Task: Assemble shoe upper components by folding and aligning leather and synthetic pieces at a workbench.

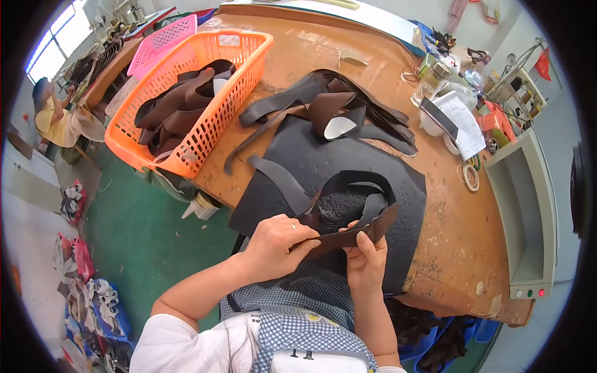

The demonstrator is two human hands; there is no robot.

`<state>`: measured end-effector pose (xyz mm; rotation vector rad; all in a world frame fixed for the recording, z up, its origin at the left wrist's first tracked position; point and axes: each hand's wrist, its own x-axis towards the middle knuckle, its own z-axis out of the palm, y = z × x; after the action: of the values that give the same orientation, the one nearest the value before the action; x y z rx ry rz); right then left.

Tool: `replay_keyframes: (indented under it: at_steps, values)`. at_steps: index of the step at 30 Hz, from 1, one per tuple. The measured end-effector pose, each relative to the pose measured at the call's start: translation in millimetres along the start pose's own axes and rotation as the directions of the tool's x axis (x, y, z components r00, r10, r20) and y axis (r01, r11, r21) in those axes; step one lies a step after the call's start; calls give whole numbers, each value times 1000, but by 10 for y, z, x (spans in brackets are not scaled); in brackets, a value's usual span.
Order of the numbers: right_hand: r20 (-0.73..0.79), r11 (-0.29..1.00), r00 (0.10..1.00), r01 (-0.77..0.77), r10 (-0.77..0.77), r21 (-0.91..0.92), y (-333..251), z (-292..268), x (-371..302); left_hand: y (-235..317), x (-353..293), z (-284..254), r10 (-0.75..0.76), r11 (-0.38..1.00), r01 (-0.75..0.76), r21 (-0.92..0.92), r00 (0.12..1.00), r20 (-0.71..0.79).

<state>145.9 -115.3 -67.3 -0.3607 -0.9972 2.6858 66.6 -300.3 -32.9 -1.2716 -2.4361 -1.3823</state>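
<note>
A dark brown leather-like strip (336, 242) is stretched between my two hands, close in front of me. My left hand (278, 245) pinches it between thumb and fingers on one side. On the other side my right hand (365, 261) grips it, thumb on top and fingers beneath. Beyond the hands, a black band (367, 177) curves in a loop above a black mat (407, 186) dotted with small holes. Farther back lies a bundle of long brown and dark strips (379, 115), one folded over with a pale patch.
An orange plastic basket (249, 71) holding brown strips stands at the left table edge, a pink basket (163, 38) behind it. At right are a phone (439, 118), papers (466, 127), a tape roll (471, 178) and a grey machine housing (541, 205). Another person (59, 121) sits far left.
</note>
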Motion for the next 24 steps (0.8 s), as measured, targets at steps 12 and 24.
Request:
replay_keyframes:
  at_steps: [12, 24]
  values:
    - [20, 962, 984, 178, -178, -205, 30, -6, 39, 55, -7, -27, -165, 983, 166, -76, 986, 20]
    - [-9, 909, 951, 293, -310, -298, 81, 43, 115, 52, 26, -84, -251, 942, 258, -212, 966, 61]
